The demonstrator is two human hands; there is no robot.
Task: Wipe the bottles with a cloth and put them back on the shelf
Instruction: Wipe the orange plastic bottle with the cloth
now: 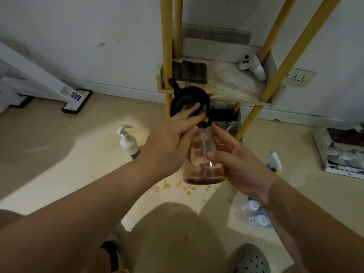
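At far left, a white pump bottle (128, 142) stands on the beige floor. Our left hand (171, 142) lays straight fingers flat on the round black lid (187, 101), pressing without closing around it. Below the lid, the translucent pink plastic bottle (202, 158) is held in the air in front of the pale shelf with yellow posts (236, 89), not on it. Our right hand (242, 164) wraps around the bottle's body. A dark folded cloth (194, 71) and a white handheld controller (253, 67) lie on the shelf. Small spray bottles (254, 211) sit on the floor at right.
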